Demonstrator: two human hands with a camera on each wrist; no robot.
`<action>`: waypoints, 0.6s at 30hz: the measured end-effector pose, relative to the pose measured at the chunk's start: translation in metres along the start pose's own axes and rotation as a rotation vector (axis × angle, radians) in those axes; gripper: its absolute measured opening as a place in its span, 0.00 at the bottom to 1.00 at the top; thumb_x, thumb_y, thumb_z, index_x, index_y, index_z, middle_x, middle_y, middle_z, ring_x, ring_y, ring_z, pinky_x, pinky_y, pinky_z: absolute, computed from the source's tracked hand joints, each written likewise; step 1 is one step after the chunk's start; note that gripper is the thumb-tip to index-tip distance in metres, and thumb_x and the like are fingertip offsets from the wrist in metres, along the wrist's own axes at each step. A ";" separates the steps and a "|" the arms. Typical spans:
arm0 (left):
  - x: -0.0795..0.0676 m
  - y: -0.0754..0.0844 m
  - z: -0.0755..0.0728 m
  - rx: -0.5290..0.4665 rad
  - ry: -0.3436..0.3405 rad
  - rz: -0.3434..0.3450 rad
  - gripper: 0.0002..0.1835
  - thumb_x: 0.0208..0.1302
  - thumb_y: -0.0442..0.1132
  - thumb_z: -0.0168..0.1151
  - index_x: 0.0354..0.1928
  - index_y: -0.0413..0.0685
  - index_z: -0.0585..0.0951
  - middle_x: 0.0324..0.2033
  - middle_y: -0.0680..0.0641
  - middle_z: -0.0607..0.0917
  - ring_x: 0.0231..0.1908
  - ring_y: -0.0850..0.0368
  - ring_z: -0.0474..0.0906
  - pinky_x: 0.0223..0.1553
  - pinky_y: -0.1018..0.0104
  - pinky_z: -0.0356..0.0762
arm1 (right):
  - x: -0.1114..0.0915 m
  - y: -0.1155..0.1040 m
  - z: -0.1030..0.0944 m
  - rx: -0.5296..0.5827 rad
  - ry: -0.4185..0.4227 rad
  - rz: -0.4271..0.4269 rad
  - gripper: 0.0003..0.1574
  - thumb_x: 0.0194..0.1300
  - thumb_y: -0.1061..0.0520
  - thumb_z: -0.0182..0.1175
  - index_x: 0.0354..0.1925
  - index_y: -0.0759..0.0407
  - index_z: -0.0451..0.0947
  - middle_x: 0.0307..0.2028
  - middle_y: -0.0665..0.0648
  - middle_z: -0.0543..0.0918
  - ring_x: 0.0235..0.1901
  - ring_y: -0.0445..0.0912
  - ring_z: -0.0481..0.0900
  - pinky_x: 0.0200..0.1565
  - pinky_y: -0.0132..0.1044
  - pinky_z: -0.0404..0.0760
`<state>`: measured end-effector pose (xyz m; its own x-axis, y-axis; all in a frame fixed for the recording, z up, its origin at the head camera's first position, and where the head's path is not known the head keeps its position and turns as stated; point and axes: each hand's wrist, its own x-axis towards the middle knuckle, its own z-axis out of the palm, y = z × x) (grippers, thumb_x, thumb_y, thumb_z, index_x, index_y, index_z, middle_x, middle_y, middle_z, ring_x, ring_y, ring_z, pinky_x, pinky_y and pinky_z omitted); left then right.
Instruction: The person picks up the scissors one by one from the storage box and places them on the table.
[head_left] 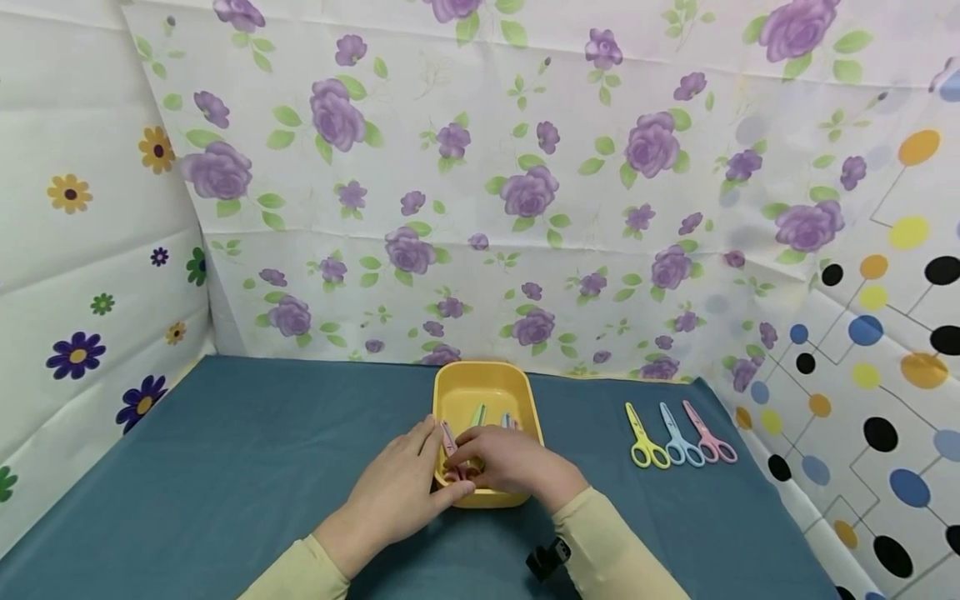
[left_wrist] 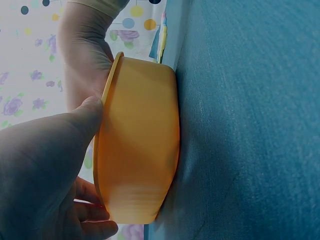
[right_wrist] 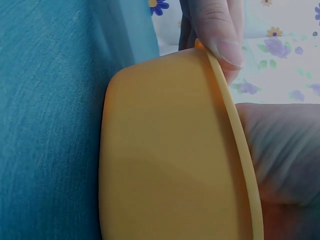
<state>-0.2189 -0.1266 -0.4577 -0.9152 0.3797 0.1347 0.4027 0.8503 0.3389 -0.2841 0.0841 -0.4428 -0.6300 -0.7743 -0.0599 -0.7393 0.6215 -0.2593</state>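
A yellow plastic tub (head_left: 487, 375) stands on the cloth in the middle of the head view. My left hand (head_left: 397, 479) grips its near-left side, the thumb on the near rim and the fingers along the left wall. Bent fingers of my right hand (head_left: 517, 462) reach down inside, over pink scissors (head_left: 449, 437) that lean at the left wall. Whether these fingers pinch the handles is hidden. Further inside are a green blade (head_left: 478, 414) and a light blue one (head_left: 507, 421), partly covered by the right hand. Both wrist views show mostly the tub's outer wall (right_wrist: 160, 145).
To the right of the tub lie yellow scissors (head_left: 641, 437), blue scissors (head_left: 678, 437) and pink scissors (head_left: 708, 433) in a row. A dark teal cloth (head_left: 187, 475) covers the table. Patterned sheets (head_left: 450, 200) close off the back and sides. A small black device (head_left: 548, 558) sits at the right wrist.
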 end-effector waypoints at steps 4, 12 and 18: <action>0.000 0.000 0.001 0.002 0.001 -0.003 0.54 0.75 0.74 0.62 0.84 0.36 0.67 0.82 0.34 0.66 0.78 0.35 0.69 0.76 0.37 0.71 | 0.001 -0.003 -0.001 -0.030 0.000 0.006 0.16 0.76 0.50 0.74 0.59 0.44 0.93 0.61 0.48 0.87 0.60 0.43 0.84 0.65 0.43 0.84; 0.000 0.001 0.000 0.002 0.010 -0.004 0.55 0.75 0.73 0.63 0.84 0.35 0.66 0.82 0.34 0.66 0.77 0.35 0.69 0.75 0.37 0.71 | 0.002 -0.006 0.001 -0.086 0.027 0.058 0.17 0.74 0.48 0.76 0.59 0.43 0.93 0.63 0.49 0.87 0.62 0.46 0.84 0.67 0.49 0.83; 0.000 0.001 -0.001 0.003 0.007 -0.004 0.55 0.74 0.73 0.63 0.84 0.35 0.66 0.82 0.34 0.66 0.77 0.35 0.69 0.75 0.37 0.71 | 0.003 -0.006 0.004 -0.109 0.045 0.085 0.19 0.72 0.47 0.78 0.60 0.43 0.93 0.62 0.49 0.88 0.62 0.46 0.84 0.67 0.52 0.83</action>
<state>-0.2186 -0.1258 -0.4568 -0.9168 0.3742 0.1396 0.3993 0.8527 0.3368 -0.2807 0.0779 -0.4449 -0.6999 -0.7135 -0.0328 -0.7026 0.6959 -0.1486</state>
